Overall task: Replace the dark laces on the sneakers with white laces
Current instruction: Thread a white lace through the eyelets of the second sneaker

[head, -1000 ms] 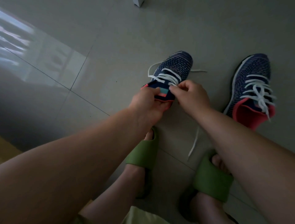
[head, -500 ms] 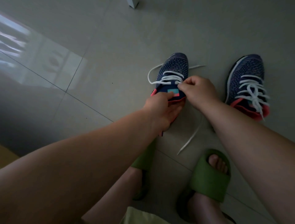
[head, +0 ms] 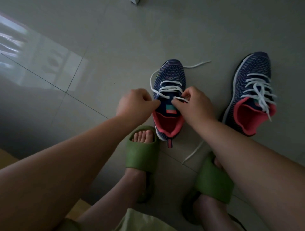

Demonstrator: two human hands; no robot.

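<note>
Both sneakers sit on the floor (head: 115,41), the right one (head: 252,92) fully laced, while the near one (head: 169,92) now shows its collar since the left hand (head: 135,102) slid off, probably pinching the white lace (head: 170,88) like the right hand (head: 194,103), so lacing's nearly finished.

floor: pale grey glossy tiled floor (head: 115,41), thin dark grout lines, window glare on the left
middle: navy knit sneaker with coral lining (head: 170,79), half threaded, loose white lace (head: 197,64) trailing onto the tiles
right: matching navy sneaker, fully laced in white (head: 252,82), well apart from the first
near edge: two chunky green foam slides (head: 142,158), feet in them
top edge: corner of some pale box (head: 135,1), can't tell what
</note>
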